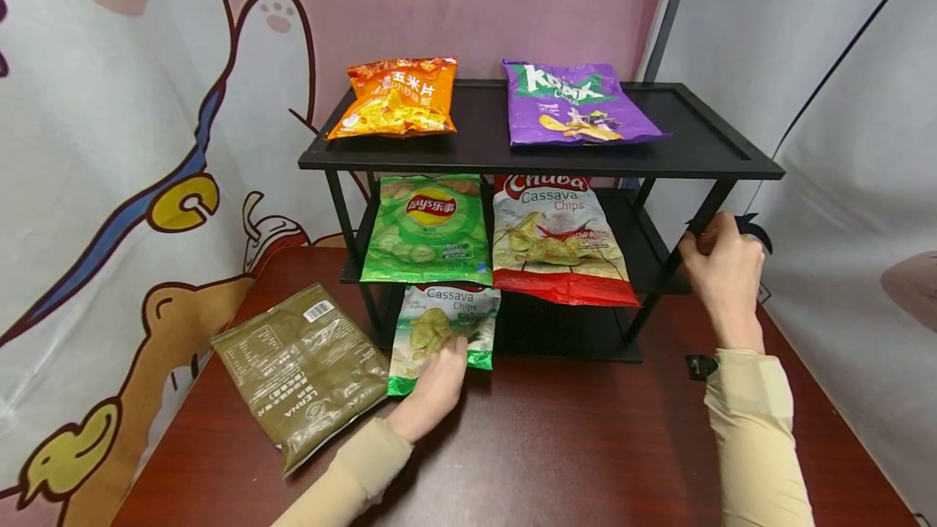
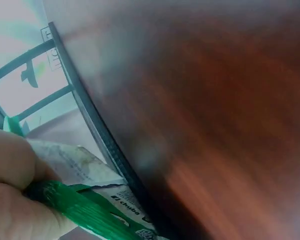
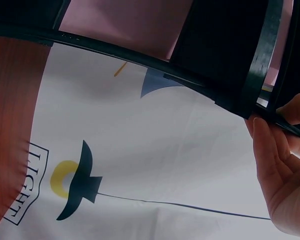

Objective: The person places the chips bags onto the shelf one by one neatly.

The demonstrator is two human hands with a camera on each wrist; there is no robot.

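My left hand (image 1: 437, 385) pinches a white-and-green bag of cassava chips (image 1: 430, 328) at the front of the bottom level of a black three-level shelf (image 1: 542, 159). Seen from the left wrist, the fingers and thumb (image 2: 20, 210) close on the green edge of that bag (image 2: 92, 210). At the shelf's right side, my right hand (image 1: 725, 279) grips the black upright post (image 1: 712, 208). The right wrist view has the fingers and thumb on either side of the dark frame (image 3: 190, 82).
Green Lay's chips (image 1: 430, 234) and red-and-white Chuba chips (image 1: 560, 242) lie on the middle level. An orange snack bag (image 1: 398, 100) and a purple chip bag (image 1: 574, 104) sit on top. A brown Lerna package (image 1: 303, 372) lies on the wooden table (image 1: 571, 446), left of the shelf.
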